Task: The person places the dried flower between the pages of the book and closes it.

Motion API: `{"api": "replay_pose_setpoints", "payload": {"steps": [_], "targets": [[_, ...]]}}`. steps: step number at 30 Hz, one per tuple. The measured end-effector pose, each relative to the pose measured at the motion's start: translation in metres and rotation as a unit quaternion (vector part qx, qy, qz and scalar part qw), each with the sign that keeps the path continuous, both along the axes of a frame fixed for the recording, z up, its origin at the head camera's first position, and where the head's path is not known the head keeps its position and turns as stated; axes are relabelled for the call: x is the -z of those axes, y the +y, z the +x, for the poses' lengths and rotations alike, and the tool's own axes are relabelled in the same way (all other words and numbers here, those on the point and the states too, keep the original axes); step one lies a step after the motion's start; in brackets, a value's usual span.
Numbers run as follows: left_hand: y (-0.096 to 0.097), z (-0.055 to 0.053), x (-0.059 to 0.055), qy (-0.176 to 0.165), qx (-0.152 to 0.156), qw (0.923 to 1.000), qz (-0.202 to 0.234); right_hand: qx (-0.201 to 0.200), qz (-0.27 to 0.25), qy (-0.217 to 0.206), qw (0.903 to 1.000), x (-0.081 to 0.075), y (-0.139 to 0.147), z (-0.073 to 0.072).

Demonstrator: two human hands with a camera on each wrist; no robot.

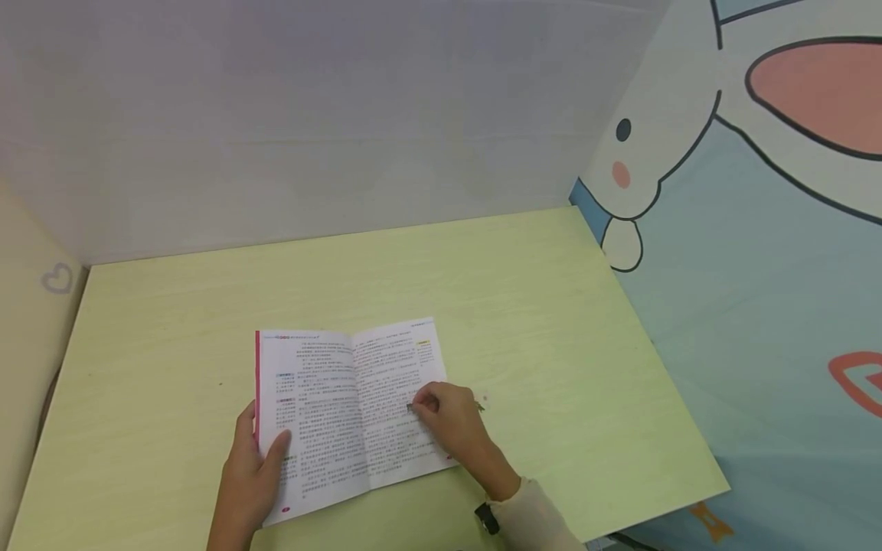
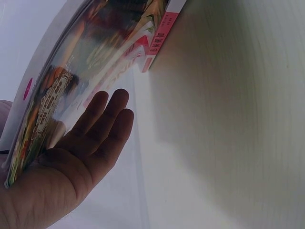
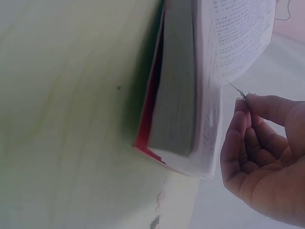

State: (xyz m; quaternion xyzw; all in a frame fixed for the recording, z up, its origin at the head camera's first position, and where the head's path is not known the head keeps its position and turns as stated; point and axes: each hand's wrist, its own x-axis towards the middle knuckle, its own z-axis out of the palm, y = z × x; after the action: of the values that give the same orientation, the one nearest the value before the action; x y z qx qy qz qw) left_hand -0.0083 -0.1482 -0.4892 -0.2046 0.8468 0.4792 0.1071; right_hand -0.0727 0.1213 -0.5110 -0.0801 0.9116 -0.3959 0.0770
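An open book (image 1: 317,428) with printed pages and a pink-red spine edge is tilted up off the table on its left side. My left hand (image 1: 251,467) holds that side, thumb on the page and fingers behind the cover. In the left wrist view the fingers (image 2: 112,133) lie loosely under the glossy picture cover (image 2: 71,76). Over the right page, my right hand (image 1: 451,421) pinches a tiny dark sprig-like piece (image 3: 242,93) with a thin pointed tip between thumb and forefinger. The other fingers of that hand are curled.
On the pale wood-grain table (image 1: 537,306), a small green sprig-like bit (image 1: 480,405) and a faint pinkish bit (image 1: 485,397) lie right of the book. A grey wall (image 1: 331,138) stands behind, and a cartoon-printed cloth (image 1: 758,306) hangs at the right.
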Motion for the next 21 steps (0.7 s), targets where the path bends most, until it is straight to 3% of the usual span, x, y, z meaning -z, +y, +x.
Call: {"api": "replay_pose_setpoints", "payload": {"steps": [21], "targets": [[0.002,0.000,-0.001,0.007,-0.004,1.0000,-0.001,-0.006,0.013,0.017,0.9998,0.015,-0.002,-0.003]]}}
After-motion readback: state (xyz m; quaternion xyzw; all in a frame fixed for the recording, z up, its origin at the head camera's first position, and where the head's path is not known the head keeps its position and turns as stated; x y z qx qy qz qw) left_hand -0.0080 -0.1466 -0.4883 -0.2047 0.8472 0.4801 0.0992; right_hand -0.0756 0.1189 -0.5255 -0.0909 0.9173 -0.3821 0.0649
